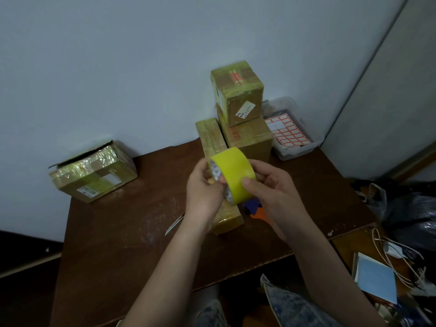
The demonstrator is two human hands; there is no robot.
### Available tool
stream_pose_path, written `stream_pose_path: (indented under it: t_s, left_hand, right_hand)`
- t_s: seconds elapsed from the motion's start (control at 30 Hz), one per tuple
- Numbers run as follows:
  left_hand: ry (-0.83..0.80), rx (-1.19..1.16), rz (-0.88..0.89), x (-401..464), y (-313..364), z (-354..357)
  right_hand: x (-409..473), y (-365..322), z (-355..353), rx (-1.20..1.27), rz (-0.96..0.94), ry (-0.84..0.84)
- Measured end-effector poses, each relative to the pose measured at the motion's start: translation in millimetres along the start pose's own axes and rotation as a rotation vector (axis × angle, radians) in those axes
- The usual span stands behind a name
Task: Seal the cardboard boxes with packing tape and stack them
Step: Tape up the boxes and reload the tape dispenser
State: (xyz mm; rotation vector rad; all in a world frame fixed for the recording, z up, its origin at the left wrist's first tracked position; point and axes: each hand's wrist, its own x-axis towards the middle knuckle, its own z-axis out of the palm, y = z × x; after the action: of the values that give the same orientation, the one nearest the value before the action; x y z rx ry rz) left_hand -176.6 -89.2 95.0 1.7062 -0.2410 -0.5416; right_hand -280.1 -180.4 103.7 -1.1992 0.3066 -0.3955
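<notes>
Hands: left hand (pixel 204 185) and right hand (pixel 271 187) both grip the yellow tape roll (pixel 232 174), mid-frame above the tabletop (pixel 118 232).
Beneath: long taped box (pixel 227 218); tape dispenser (pixel 256 208) beside it.
Behind: two stacked boxes (pixel 243 114), upper centre.
Left: taped box (pixel 94 173).

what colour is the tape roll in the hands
Bright yellow tape roll, best seen in the head view.
</notes>
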Motion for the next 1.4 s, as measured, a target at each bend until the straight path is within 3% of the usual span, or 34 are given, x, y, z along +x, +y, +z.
stream_pose_path:
  t_s: [0.1, 0.17, 0.43, 0.57, 0.8, 1.0, 1.2, 1.4]
  left_hand:
    - [0.067, 0.176, 0.353, 3, 6, -7]
    - [0.088, 0.198, 0.424, 1, 10, -8]
    - [0.133, 0.150, 0.331, 3, 4, -5]
    - [0.096, 0.045, 0.202, 1, 5, -4]
    - [0.057, -0.026, 0.123, 1, -1, -3]
    - [0.155, 0.132, 0.239, 0, -8, -1]
    - [0.297, 0.488, 0.461, -9, -12, -2]
    - [0.344, 0.588, 0.352, -15, -22, -3]
  right_hand:
    - [-2, -3, 0, -0.004, 0.016, -0.003]
    - [-2, -3, 0, -0.005, 0.017, -0.024]
    - [-3, -4, 0, -0.071, -0.023, -0.102]
    - [-5, -7, 0, -0.084, -0.032, -0.130]
    - [-6, -8, 4, -0.046, 0.036, -0.001]
    - [-4, -4, 5, 0.047, 0.158, 0.075]
    - [-3, 8, 0, 0.186, 0.244, 0.133]
    - [-3, 21, -5, 0.317, 0.236, -0.002]
